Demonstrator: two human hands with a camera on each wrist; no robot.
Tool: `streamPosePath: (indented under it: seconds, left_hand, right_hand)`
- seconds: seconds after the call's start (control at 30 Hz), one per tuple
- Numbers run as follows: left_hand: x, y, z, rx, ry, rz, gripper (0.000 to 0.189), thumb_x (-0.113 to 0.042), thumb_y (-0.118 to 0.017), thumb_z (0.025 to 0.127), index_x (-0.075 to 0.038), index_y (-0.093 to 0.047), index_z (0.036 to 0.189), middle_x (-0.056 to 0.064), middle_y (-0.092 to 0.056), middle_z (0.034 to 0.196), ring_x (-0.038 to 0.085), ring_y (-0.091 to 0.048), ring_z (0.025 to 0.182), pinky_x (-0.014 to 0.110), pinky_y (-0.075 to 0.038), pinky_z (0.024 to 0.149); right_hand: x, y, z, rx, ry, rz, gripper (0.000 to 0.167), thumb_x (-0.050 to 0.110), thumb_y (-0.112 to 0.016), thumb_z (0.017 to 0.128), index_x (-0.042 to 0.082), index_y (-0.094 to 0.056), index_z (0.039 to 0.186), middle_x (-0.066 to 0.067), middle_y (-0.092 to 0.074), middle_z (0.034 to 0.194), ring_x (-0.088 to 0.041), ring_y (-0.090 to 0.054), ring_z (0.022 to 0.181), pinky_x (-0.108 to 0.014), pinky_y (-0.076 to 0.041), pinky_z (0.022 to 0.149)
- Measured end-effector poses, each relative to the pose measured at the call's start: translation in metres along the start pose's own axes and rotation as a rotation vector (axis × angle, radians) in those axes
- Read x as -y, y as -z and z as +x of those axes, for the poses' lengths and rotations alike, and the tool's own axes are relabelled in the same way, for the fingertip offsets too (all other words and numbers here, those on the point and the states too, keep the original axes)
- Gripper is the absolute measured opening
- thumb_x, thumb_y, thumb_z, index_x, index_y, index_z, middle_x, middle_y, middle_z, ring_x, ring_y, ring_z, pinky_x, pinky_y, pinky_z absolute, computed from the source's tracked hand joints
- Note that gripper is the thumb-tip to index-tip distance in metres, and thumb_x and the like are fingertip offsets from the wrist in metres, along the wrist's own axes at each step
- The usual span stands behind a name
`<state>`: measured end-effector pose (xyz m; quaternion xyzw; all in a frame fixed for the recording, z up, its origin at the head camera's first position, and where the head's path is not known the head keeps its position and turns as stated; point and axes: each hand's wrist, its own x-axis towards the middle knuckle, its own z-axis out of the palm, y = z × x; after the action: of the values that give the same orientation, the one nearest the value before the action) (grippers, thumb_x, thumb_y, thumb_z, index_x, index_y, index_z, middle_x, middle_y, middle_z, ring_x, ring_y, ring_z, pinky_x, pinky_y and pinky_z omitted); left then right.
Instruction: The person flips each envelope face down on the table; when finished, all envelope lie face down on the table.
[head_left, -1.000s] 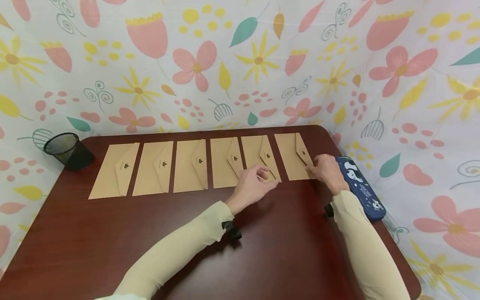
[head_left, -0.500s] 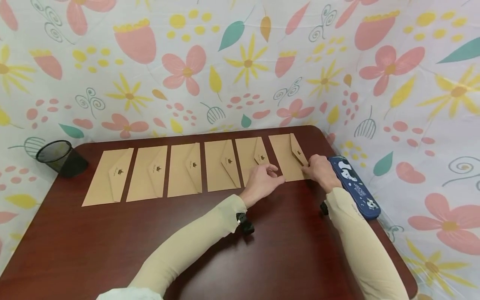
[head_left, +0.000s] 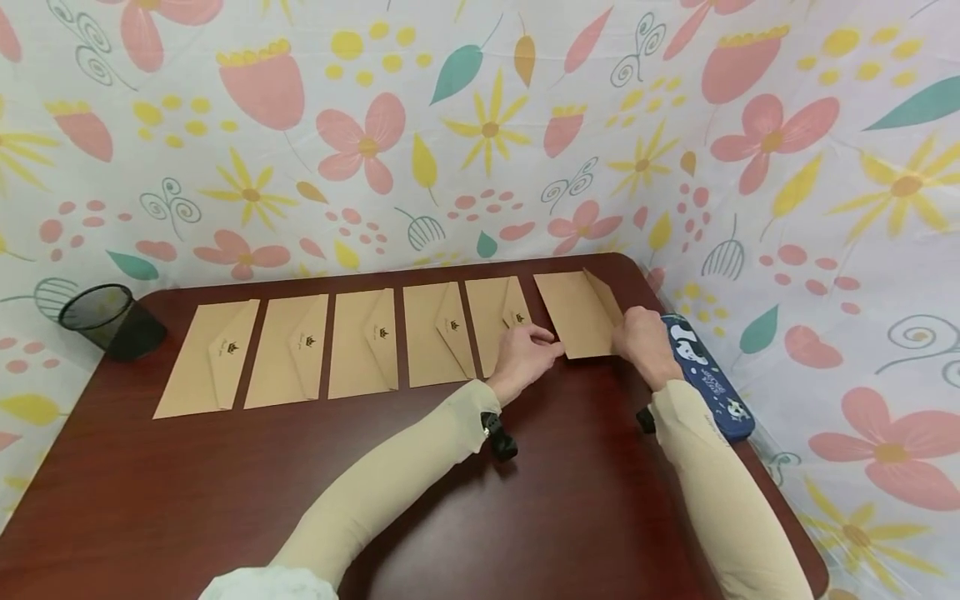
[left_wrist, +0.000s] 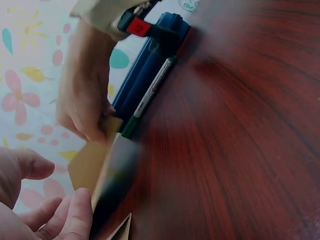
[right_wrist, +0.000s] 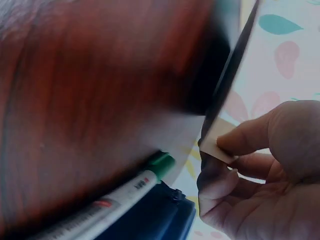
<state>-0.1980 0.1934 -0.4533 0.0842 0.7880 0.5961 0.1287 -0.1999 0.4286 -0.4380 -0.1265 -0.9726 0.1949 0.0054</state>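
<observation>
Rightmost in a row of several brown paper envelopes is one envelope (head_left: 572, 315) whose pointed flap (head_left: 600, 293) stands lifted. My right hand (head_left: 645, 343) pinches this envelope between thumb and fingers at its near right corner, seen close in the right wrist view. My left hand (head_left: 522, 358) has its fingertips at the near left corner, with the thumb spread away from the fingers in the left wrist view. Under the left hand, the neighbouring envelope (head_left: 487, 304) is partly covered. The crown print on the lifted flap is out of sight.
A dark blue pencil case (head_left: 708, 379) with cartoon animals lies along the table's right edge. Beside it, a white marker (left_wrist: 152, 90) with green ends shows in the wrist views. One black mesh pen cup (head_left: 112, 325) stands at the far left corner. Patterned cloth hangs behind.
The rightmost envelope's flap has lifted in my right hand, and its crown print has gone from view. My left hand has moved right to that envelope's near left corner.
</observation>
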Motion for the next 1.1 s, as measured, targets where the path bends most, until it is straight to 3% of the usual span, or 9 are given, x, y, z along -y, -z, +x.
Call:
streamPosePath:
  seconds: [0.07,0.2,0.43,0.47,0.6,0.7,0.87,1.0,1.1]
  left_hand:
    - [-0.001,-0.001,-0.001,-0.011,0.033,-0.042,0.023,-0.018,-0.08,0.097,-0.003,-0.079,0.114,0.016,-0.084,0.093,0.033,-0.083,0.085,0.023,-0.057,0.063]
    - [-0.001,-0.004,0.001,-0.003,0.11,-0.12,0.026,-0.023,-0.081,0.098,-0.005,-0.076,0.116,0.014,-0.083,0.095,0.032,-0.084,0.089,0.028,-0.065,0.072]
    - [0.002,-0.009,0.01,0.102,0.151,-0.41,0.032,-0.022,-0.08,0.098,0.0,-0.073,0.121,0.016,-0.082,0.106,0.031,-0.084,0.092,0.035,-0.068,0.084]
    - [0.003,-0.009,0.012,0.11,0.149,-0.422,0.034,-0.022,-0.08,0.098,-0.001,-0.072,0.124,0.014,-0.083,0.107,0.029,-0.085,0.09,0.035,-0.068,0.084]
    - [0.004,-0.011,0.015,0.104,0.146,-0.437,0.043,-0.021,-0.081,0.097,-0.005,-0.068,0.134,0.01,-0.083,0.105,0.019,-0.084,0.078,0.04,-0.066,0.084]
    - [0.006,-0.01,0.016,0.095,0.14,-0.453,0.044,-0.016,-0.082,0.095,-0.005,-0.067,0.135,0.01,-0.082,0.103,0.015,-0.081,0.072,0.043,-0.066,0.084]
    - [0.006,-0.01,0.019,0.091,0.139,-0.499,0.043,-0.004,-0.079,0.095,-0.003,-0.066,0.136,0.007,-0.077,0.098,0.013,-0.078,0.069,0.049,-0.067,0.091]
    - [0.006,-0.01,0.019,0.092,0.139,-0.534,0.045,-0.001,-0.079,0.095,-0.002,-0.065,0.138,0.008,-0.076,0.097,0.013,-0.076,0.069,0.045,-0.068,0.087]
    - [0.006,-0.009,0.017,0.097,0.146,-0.522,0.045,-0.003,-0.079,0.096,-0.004,-0.065,0.138,0.005,-0.075,0.096,0.012,-0.076,0.067,0.039,-0.066,0.079]
  right_hand:
    - [-0.003,0.001,0.001,-0.031,0.005,0.023,0.023,0.003,-0.056,0.081,0.01,-0.055,0.06,-0.013,-0.058,0.068,-0.03,-0.052,0.066,-0.042,-0.046,0.057]
    - [-0.01,0.001,0.001,-0.068,0.017,0.03,0.028,0.006,-0.053,0.084,0.014,-0.05,0.057,-0.004,-0.05,0.058,-0.026,-0.049,0.061,-0.041,-0.042,0.056]
    - [0.006,0.014,-0.023,-0.115,0.063,0.096,0.036,0.004,-0.042,0.092,0.012,-0.041,0.058,0.002,-0.032,0.056,-0.024,-0.038,0.06,-0.035,-0.033,0.057]
    - [-0.001,0.009,-0.018,-0.132,0.088,0.119,0.038,0.006,-0.042,0.094,0.014,-0.04,0.058,0.004,-0.03,0.057,-0.022,-0.036,0.061,-0.034,-0.032,0.058]
    - [0.003,0.01,-0.023,-0.175,0.125,0.107,0.039,0.007,-0.043,0.094,0.015,-0.04,0.057,0.002,-0.034,0.055,-0.023,-0.039,0.06,-0.035,-0.033,0.058]
    - [0.014,0.013,-0.032,-0.188,0.128,0.078,0.038,0.005,-0.045,0.093,0.012,-0.045,0.056,-0.002,-0.043,0.054,-0.028,-0.046,0.06,-0.035,-0.035,0.058]
    - [0.011,0.009,-0.032,-0.206,0.158,0.108,0.038,0.009,-0.048,0.095,0.013,-0.049,0.058,-0.001,-0.042,0.054,-0.025,-0.044,0.058,-0.035,-0.032,0.056]
    - [0.011,0.01,-0.036,-0.18,0.155,0.148,0.037,0.017,-0.051,0.105,0.004,-0.072,0.076,-0.007,-0.059,0.064,-0.026,-0.053,0.064,-0.034,-0.037,0.061]
    - [0.013,0.013,-0.041,-0.11,0.111,0.172,0.047,0.03,-0.049,0.114,-0.002,-0.072,0.089,-0.009,-0.059,0.068,-0.028,-0.056,0.067,-0.035,-0.04,0.065]
